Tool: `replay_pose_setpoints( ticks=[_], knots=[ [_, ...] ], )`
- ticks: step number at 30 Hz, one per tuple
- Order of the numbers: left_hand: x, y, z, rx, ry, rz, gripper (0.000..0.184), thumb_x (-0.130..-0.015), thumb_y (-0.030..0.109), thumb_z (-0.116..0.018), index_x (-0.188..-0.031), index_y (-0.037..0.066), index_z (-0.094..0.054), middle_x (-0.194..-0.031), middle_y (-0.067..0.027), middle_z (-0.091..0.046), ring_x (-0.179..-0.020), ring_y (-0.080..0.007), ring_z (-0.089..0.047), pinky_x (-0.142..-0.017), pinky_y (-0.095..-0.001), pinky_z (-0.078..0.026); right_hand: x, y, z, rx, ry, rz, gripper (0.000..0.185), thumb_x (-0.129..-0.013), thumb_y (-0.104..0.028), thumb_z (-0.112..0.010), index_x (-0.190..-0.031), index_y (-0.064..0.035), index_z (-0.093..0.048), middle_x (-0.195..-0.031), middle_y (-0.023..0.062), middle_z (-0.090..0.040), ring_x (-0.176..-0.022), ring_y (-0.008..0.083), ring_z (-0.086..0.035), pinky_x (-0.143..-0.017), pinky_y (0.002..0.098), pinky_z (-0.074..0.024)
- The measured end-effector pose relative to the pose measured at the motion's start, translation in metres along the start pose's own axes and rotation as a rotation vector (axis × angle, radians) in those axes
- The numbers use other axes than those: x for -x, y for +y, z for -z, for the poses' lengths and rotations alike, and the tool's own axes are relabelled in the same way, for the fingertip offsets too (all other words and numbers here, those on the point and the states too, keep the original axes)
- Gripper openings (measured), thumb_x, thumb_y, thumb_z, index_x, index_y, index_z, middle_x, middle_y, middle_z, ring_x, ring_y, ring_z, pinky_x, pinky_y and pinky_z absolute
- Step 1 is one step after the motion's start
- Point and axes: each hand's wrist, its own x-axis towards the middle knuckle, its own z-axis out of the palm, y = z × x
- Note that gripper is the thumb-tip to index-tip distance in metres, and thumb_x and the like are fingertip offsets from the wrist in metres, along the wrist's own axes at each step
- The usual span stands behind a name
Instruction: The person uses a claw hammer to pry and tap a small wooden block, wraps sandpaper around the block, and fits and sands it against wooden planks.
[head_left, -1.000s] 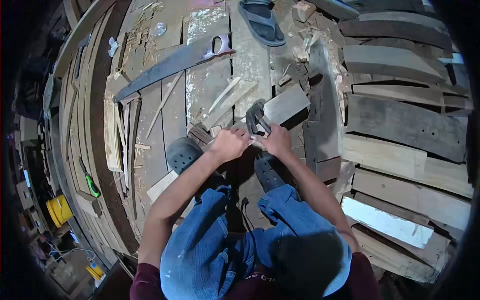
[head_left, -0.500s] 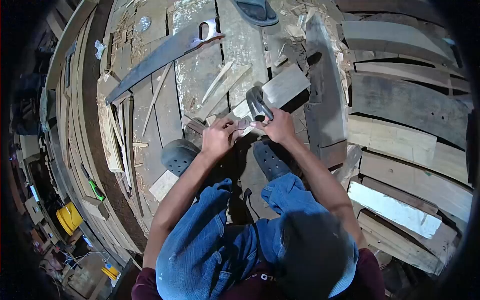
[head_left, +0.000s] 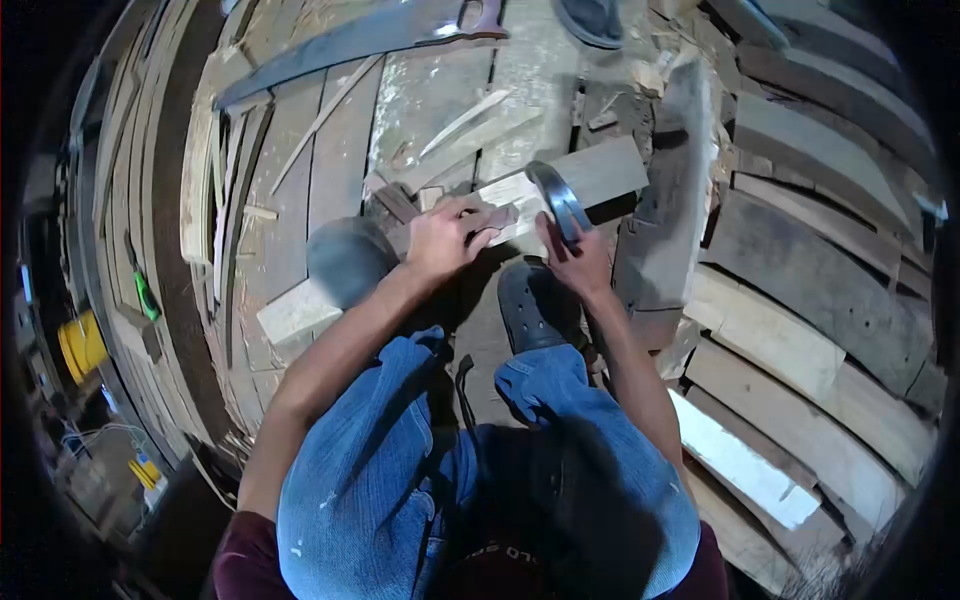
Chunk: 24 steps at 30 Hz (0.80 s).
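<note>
Between the feet and the saw lies a pale wooden board [head_left: 605, 170], slanting up to the right. My left hand [head_left: 446, 238] is closed on a small wooden piece [head_left: 500, 217], pinched between thumb and fingers at the board's left part. My right hand [head_left: 578, 258] is wrapped round a hammer [head_left: 558, 200], whose dark curved metal head stands over the board. Most of the handle is hidden by the hand and forearm.
A handsaw [head_left: 350, 52] lies at the top left, with thin wood strips [head_left: 325, 120] below it. Dark clogs [head_left: 535, 305] are on my feet. Stacked planks [head_left: 800, 255] fill the right side. A green-handled tool [head_left: 146, 296] and a yellow bucket [head_left: 82, 346] are at left.
The view has shifted and turned. My right hand has drawn away from my left, and the hammer head has turned. The small wooden piece in my left hand now shows more clearly.
</note>
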Motion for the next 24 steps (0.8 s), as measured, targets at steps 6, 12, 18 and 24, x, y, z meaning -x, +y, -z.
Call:
replay_pose_setpoints(
  ticks=[6, 12, 18, 24],
  knots=[
    [-0.002, -0.009, 0.028, -0.161, -0.2, 0.098, 0.036, -0.065, 0.032, -0.079, -0.091, 0.009, -0.071, -0.091, -0.0105, -0.067, -0.086, -0.0312, -0.065, -0.073, -0.0412, -0.053, 0.014, -0.01, 0.015, 0.068, -0.068, 0.116, 0.028, -0.081, -0.025, -0.074, -0.081, -0.0007, -0.06, -0.067, 0.0069, -0.063, -0.06, 0.0131, -0.056, -0.059, 0.0293, -0.0462],
    [0.012, -0.015, 0.041, -0.393, -0.506, 0.268, 0.021, -0.071, 0.02, -0.071, -0.086, 0.005, -0.067, -0.081, -0.0134, -0.066, -0.076, -0.0347, -0.066, -0.064, -0.0461, -0.053, 0.013, -0.031, 0.011, 0.031, -0.066, 0.076, 0.033, -0.076, -0.023, -0.079, -0.089, 0.0013, -0.062, -0.067, 0.0048, -0.059, -0.06, 0.0112, -0.051, -0.056, 0.0274, -0.0439],
    [-0.022, -0.012, 0.049, 0.082, -0.02, 0.218, 0.031, -0.08, 0.025, -0.069, -0.103, 0.004, -0.067, -0.099, -0.0163, -0.062, -0.087, -0.035, -0.063, -0.076, -0.0423, -0.051, 0.025, -0.048, 0.009, -0.127, -0.026, 0.277, 0.037, -0.078, -0.018, -0.076, -0.107, 0.0002, -0.062, -0.073, 0.0051, -0.058, -0.063, 0.01, -0.053, -0.063, 0.0279, -0.0453],
    [-0.07, 0.002, 0.07, 0.19, -0.029, 0.144, 0.031, -0.082, 0.023, -0.069, -0.107, 0.005, -0.066, -0.094, -0.0174, -0.063, -0.085, -0.036, -0.061, -0.076, -0.0407, -0.05, 0.03, -0.086, 0.016, 0.215, -0.165, 0.399, 0.069, -0.079, -0.018, -0.074, -0.137, 0.0013, -0.041, -0.076, 0.0081, -0.061, -0.064, 0.0086, -0.051, -0.06, 0.0275, -0.0453]
  ],
)
